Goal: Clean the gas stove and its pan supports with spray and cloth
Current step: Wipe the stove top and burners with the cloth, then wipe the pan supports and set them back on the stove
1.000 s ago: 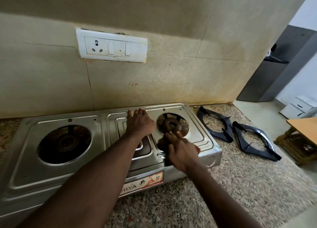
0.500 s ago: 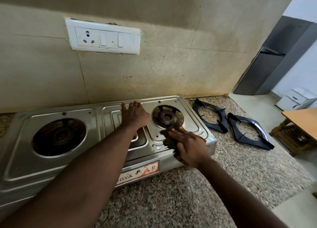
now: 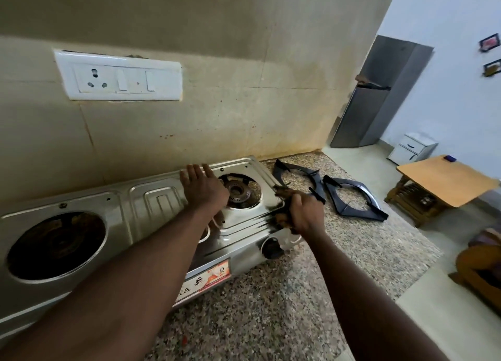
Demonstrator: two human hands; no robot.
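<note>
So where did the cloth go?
The dark cloth is bunched in the right hand, pressed on the right edge of the steel stove, between the right burner and the black pan supports.

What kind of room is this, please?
Most likely a home kitchen: a two-burner gas stove sits on a granite counter against a tiled wall, with a refrigerator beyond.

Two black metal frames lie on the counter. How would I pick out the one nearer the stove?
Find the steel stove against the tiled wall, then look along the speckled counter just past its right end. Two black pan supports lie there side by side. The one you want sits next to the stove edge, with the right hand partly over its near corner; the other lies fully uncovered.
</note>
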